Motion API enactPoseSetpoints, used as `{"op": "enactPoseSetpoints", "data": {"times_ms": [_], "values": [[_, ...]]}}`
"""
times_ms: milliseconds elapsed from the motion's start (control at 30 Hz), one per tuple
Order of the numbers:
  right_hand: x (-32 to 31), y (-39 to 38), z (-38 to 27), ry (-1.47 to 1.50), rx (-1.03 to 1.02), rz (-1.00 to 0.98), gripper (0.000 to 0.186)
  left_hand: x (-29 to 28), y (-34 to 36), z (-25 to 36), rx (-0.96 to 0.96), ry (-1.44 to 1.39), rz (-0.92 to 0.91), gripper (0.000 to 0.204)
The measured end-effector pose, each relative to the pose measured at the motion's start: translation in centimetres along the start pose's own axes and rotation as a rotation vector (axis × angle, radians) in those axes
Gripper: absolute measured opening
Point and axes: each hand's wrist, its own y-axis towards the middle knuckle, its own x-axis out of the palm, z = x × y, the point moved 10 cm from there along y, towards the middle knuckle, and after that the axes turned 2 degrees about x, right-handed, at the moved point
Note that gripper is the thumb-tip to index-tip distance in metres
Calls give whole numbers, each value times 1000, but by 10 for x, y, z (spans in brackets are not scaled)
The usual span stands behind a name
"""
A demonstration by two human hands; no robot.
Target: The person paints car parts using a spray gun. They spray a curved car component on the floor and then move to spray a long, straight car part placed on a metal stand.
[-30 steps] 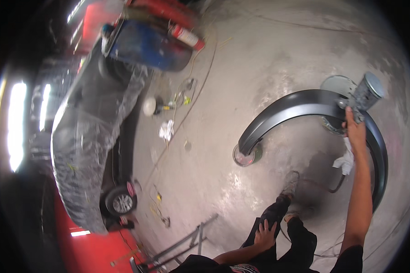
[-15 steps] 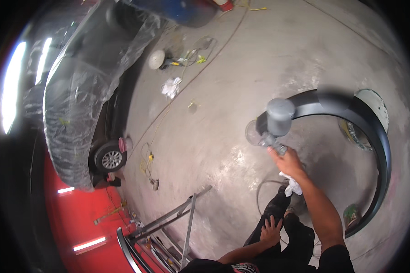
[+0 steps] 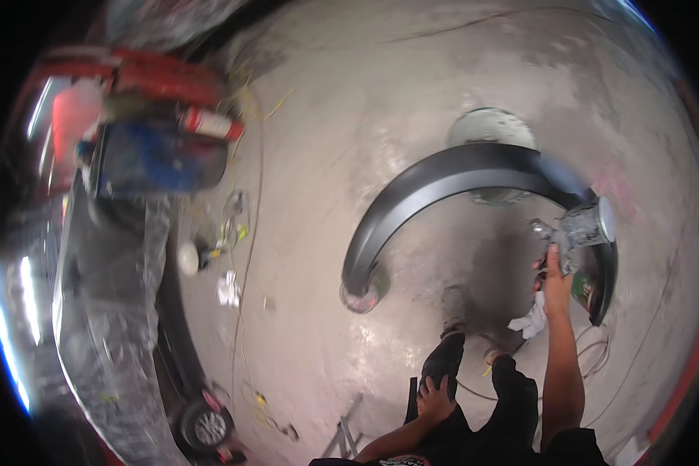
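My right hand [image 3: 555, 281] is wrapped round the handle of a spray gun [image 3: 586, 227] with a grey-smeared cup on top. The gun hangs over the right end of a dark grey arched trim panel [image 3: 419, 185], which looks like a fender flare. A crumpled white cloth [image 3: 530, 318] dangles below that hand; how it is held cannot be made out. On my bent left leg rests my left hand [image 3: 435, 401], fingers spread and holding nothing. The panel lies over a large round pail [image 3: 493, 124] at its top and a can [image 3: 361, 300] at its left end.
Another can [image 3: 582, 289] stands by the panel's right end. A hose [image 3: 594, 353] curls on the floor near my feet. To the left are a plastic-covered car [image 3: 109, 287], a blue bin [image 3: 151, 159], a white rag [image 3: 228, 288] and yellow cords. A metal stand [image 3: 343, 435] is nearby.
My view has turned, so the panel appears farther left. The spray gun has gone from the panel's left end to its right end. My left hand stays on my leg.
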Motion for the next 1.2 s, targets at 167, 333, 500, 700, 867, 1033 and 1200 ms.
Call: {"op": "enactPoseSetpoints", "data": {"times_ms": [167,333,500,700,867,1033,1200], "values": [[-207,20,14,292,-23,401,43,-12,8,18,-8,118,-24,84],[-379,-23,97,443,70,655,49,-22,13,65,31,229,-36,86],[-462,-58,192,508,159,834,46,-20,19,109,284,392,19,82],[-433,57,269,631,439,899,46,-103,177,266,399,488,-49,70],[-452,54,257,805,343,950,44,-63,190,414,657,697,-162,78],[-453,33,171,869,218,797,42,-11,173,491,1081,968,-372,80],[-501,-22,71,922,72,635,43,33,180,506,1273,985,-688,62]]}}
